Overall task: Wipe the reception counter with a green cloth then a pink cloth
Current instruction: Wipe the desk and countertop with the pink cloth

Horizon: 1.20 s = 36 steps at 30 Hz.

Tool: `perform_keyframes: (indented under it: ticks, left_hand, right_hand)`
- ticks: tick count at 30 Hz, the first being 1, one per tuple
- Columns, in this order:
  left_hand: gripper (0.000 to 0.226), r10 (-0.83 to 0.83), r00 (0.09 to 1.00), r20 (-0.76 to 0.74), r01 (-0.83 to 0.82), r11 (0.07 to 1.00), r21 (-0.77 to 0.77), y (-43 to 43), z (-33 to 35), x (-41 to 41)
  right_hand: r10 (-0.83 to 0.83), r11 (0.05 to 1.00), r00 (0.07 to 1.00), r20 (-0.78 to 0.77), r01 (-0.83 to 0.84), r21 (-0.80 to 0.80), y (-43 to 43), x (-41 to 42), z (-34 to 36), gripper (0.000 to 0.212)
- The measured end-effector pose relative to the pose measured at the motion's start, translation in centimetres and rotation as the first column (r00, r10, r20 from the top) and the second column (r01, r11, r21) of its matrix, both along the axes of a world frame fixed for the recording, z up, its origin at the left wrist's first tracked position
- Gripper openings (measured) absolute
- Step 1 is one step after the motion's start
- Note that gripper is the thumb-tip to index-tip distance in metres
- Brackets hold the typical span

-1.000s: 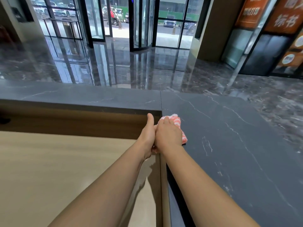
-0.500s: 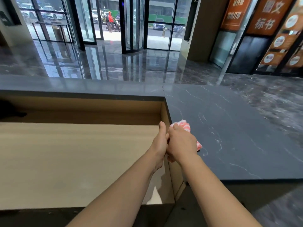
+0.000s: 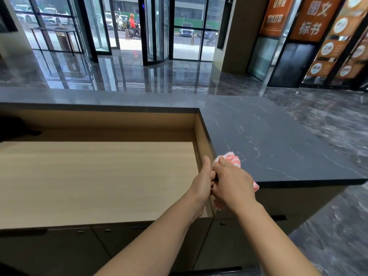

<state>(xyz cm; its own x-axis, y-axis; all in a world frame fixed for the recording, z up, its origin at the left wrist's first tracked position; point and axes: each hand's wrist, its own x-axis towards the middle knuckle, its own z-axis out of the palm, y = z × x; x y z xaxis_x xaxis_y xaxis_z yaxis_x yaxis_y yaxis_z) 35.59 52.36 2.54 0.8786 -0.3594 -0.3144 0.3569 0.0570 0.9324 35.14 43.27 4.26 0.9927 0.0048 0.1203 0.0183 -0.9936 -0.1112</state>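
Observation:
A pink cloth [image 3: 232,159] lies bunched at the near left corner of the dark marble reception counter [image 3: 268,140]. My right hand [image 3: 232,185] grips the cloth from above, and parts of it stick out past my fingers and beside my wrist. My left hand [image 3: 203,181] is pressed against the right one at the counter's inner edge, thumb up, its fingers hidden behind the right hand. No green cloth is in view.
A lower wooden desk surface [image 3: 99,182] lies to the left, walled by a wooden panel under the raised counter ledge [image 3: 99,98]. Dark cabinet doors [image 3: 107,248] sit below. Beyond the counter are a glossy lobby floor and glass doors [image 3: 155,30].
Both hands have slid the pink cloth toward me along the counter's left edge, from near the inner corner to the near corner. The view has pulled back and down.

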Motion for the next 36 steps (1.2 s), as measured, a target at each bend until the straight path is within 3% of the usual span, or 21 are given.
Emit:
perform_keyframes:
  ticks: [3,5,8,10,13,16,20,23,32,36]
  left_hand:
    - [0.078,-0.002,0.999,0.052,0.001,1.0,0.016,0.2,0.0,-1.1]
    - [0.06,0.045,0.99,0.135,-0.059,0.993,0.102,0.0,-0.2,-1.4]
    - [0.034,0.074,0.946,0.316,-0.156,0.957,0.242,-0.1,-1.0,-1.4]
    - [0.045,-0.093,0.857,0.506,-0.171,0.876,0.452,0.2,-1.1,-1.2]
    - [0.05,-0.345,0.689,0.637,-0.328,0.635,0.699,0.2,-1.2,-0.7]
    - [0.05,-0.367,0.657,0.658,-0.467,0.486,0.738,-0.9,-1.2,-0.3]
    - [0.049,-0.507,0.531,0.679,-0.543,0.412,0.732,-1.6,-1.4,-0.2]
    - [0.05,-0.545,0.52,0.658,-0.572,0.351,0.742,-4.4,-0.7,-0.5]
    - [0.028,-0.605,0.533,0.592,-0.5,0.339,0.797,-19.9,-0.1,1.2]
    - [0.037,-0.62,0.496,0.608,-0.492,0.376,0.785,-26.3,0.1,1.7]
  right_hand:
    - [0.035,0.999,0.999,0.003,-0.035,0.024,-0.3,-1.1,-0.1,0.03]
    - [0.095,0.991,0.995,-0.003,-0.095,0.094,-0.9,-1.5,0.1,0.026]
    - [0.203,0.946,0.977,-0.072,-0.176,0.271,-2.4,-1.8,0.6,0.041]
    - [0.261,0.928,0.96,-0.104,-0.22,0.301,-3.6,-1.8,0.5,0.057]
    - [0.273,0.939,0.954,-0.122,-0.237,0.249,-4.9,-1.1,-0.1,0.07]
    - [0.314,0.925,0.945,-0.086,-0.284,0.251,-6.2,-0.5,-0.4,0.068]
    - [0.386,0.897,0.92,-0.074,-0.355,0.262,-7.9,-0.1,-0.4,0.07]
    - [0.405,0.885,0.913,-0.037,-0.382,0.265,-10.6,0.1,-0.6,0.068]
    - [0.314,0.925,0.949,-0.021,-0.3,0.234,-26.1,1.3,-1.7,0.065]
    - [0.247,0.945,0.968,-0.033,-0.233,0.228,-32.0,1.4,-1.7,0.067]
